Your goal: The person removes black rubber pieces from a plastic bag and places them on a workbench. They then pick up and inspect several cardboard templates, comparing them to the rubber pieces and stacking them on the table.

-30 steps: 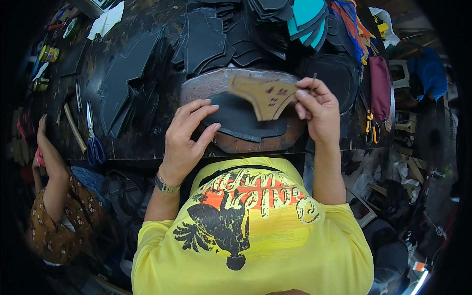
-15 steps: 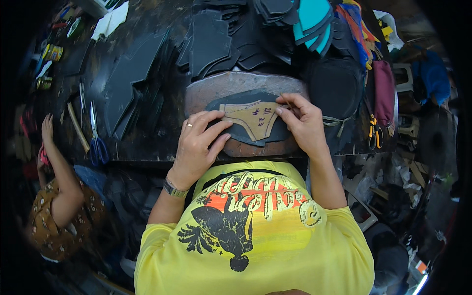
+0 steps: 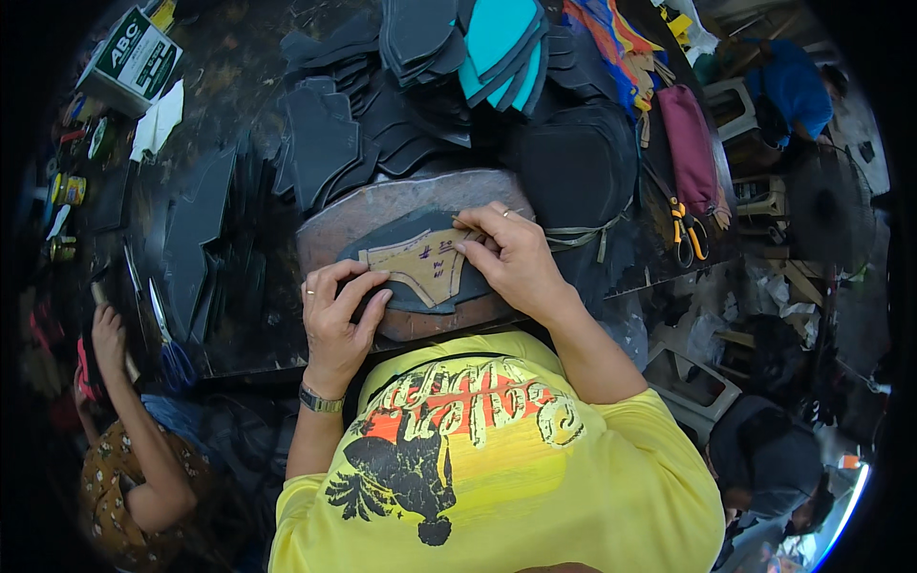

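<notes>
Teal cut pieces [image 3: 501, 43], orange-handled scissors [image 3: 686, 229] and a maroon pouch [image 3: 690, 143].

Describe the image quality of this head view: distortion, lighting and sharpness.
Head view: a fisheye circle with black corners, and the workbench edge bows toward the rim. Light is even and soft at centre, where the left hand, right hand and tan pattern piece look sharp. The rim is dimmer and softer, with a bright glare strip at lower right.

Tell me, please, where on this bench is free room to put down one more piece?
Bare dark bench top shows between the white paper scrap and the dark cut pieces. The brown board is bare along its upper rim. Crowded: the stacks behind it, teal pieces included.
</notes>
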### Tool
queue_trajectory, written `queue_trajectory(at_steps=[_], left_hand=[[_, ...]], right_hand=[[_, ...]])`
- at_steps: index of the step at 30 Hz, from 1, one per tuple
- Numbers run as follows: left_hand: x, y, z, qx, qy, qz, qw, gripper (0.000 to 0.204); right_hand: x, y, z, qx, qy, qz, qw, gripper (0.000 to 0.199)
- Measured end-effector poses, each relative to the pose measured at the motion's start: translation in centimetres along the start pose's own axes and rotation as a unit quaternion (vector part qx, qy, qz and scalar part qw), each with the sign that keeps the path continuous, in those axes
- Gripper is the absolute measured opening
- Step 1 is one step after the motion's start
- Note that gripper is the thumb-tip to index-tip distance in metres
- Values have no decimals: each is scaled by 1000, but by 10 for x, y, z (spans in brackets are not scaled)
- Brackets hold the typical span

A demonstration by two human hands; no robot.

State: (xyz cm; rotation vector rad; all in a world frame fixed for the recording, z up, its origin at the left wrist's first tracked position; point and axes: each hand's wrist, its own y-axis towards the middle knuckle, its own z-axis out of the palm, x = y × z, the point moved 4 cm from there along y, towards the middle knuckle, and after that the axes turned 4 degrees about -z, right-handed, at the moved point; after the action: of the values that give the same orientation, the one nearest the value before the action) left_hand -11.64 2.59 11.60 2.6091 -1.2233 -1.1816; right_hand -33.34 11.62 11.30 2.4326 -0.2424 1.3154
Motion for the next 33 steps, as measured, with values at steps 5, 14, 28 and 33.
queue_trajectory(at_steps=[5, 14, 28, 33], left_hand=[[0, 2, 2, -10, -6, -2, 1000, 18], [1, 3, 4, -9, -9, -1, 1000, 15], [-8, 2, 0, -71, -33, 19, 997, 14], [-32, 10, -7, 5, -207, -18, 978, 18]], right_hand=[[13, -1, -8, -15, -21, -30, 999, 31], [-27, -16, -155, -306, 42, 65, 949, 22], [-100, -47, -222, -396, -120, 175, 893, 21], [-22, -50, -221, -427, 59, 3, 902, 16]])
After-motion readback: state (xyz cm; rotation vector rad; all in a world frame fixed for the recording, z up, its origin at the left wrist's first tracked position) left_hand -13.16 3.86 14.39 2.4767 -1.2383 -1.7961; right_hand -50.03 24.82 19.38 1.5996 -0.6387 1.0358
